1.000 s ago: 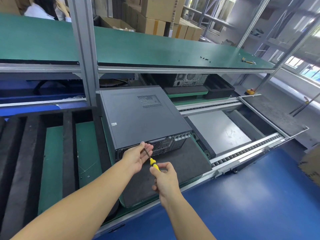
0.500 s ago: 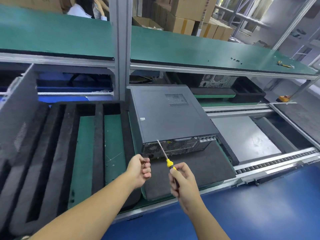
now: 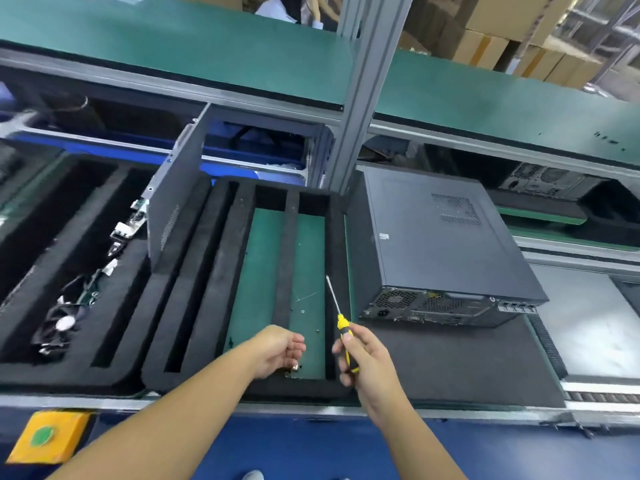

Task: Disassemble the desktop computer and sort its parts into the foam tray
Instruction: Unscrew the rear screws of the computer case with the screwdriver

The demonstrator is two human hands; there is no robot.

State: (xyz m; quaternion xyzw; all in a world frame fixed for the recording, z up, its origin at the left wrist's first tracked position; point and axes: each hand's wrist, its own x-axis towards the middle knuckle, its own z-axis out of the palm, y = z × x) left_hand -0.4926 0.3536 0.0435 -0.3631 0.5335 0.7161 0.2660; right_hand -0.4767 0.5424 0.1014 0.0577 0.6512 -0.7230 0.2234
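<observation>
Under the left hand [image 3: 277,351], fingers now loose and spread, a small screw [image 3: 294,367] lies in the foam tray [image 3: 221,271]; 1 s ago that hand was pinching at the desktop computer [image 3: 433,244] rear panel. Right hand [image 3: 363,358] grips the screwdriver [image 3: 342,323], tip up. Computer sits to its right, cover on. Reads as 1 screw sorted, casing not yet opened.
</observation>
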